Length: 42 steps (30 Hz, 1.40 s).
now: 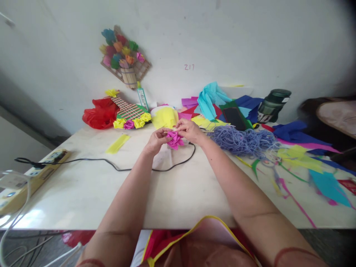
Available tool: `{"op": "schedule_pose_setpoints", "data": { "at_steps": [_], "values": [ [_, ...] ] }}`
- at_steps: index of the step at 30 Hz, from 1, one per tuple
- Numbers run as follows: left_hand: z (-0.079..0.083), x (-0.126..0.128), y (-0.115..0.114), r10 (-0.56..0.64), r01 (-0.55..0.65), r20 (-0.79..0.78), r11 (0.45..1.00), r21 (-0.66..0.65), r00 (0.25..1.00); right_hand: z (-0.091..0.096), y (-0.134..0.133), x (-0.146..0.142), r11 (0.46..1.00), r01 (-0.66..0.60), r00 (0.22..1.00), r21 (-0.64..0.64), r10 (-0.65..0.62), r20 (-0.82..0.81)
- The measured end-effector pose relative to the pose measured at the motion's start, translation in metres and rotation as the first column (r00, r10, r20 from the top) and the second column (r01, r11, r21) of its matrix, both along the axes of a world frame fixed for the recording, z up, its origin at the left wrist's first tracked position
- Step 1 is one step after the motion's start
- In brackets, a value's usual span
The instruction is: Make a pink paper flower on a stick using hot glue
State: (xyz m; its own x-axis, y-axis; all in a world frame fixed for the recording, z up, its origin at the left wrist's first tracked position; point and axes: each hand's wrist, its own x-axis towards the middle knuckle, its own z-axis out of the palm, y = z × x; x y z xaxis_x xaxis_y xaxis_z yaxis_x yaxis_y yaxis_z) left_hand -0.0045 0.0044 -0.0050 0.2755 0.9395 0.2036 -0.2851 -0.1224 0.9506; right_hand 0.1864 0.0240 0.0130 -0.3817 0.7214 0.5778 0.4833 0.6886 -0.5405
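Observation:
A magenta paper flower [175, 141] is held above the middle of the table, its petals hanging downward. My left hand [159, 140] grips it from the left with thumb and fingers closed. From the right, my right hand [190, 131] pinches at the flower's upper end, where a thin pale piece shows between the fingertips; its exact shape is too small to tell. Just behind the hands lies yellow crepe paper [164, 117]. Left of it rests a decorated stick craft [129, 111] with yellow and magenta paper flowers.
A black cable [111, 163] runs from the power strip [41, 172] to below my hands. Tangled purple-blue string [241, 141], paper scraps [329, 187], a phone [234, 118] and a dark green bottle [274, 105] occupy the right side. A glue bottle [142, 97] stands behind.

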Motion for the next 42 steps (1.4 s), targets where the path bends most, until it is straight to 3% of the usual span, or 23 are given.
{"op": "schedule_pose_setpoints", "data": {
  "at_steps": [10,31,42],
  "values": [
    [0.0,0.0,0.0,0.002,-0.002,-0.029,1.0,-0.014,1.0,-0.002,0.002,-0.002,0.996,-0.002,0.995,-0.086,-0.006,-0.095],
    [-0.003,0.001,0.001,0.05,-0.047,-0.027,0.996,0.078,0.998,0.005,-0.002,0.003,0.997,0.07,0.994,-0.042,-0.066,0.092],
    [-0.001,0.001,0.0,0.088,-0.087,-0.025,0.994,0.059,0.996,0.0,0.003,0.008,0.999,-0.048,0.997,-0.025,0.049,0.067]
  ]
}}
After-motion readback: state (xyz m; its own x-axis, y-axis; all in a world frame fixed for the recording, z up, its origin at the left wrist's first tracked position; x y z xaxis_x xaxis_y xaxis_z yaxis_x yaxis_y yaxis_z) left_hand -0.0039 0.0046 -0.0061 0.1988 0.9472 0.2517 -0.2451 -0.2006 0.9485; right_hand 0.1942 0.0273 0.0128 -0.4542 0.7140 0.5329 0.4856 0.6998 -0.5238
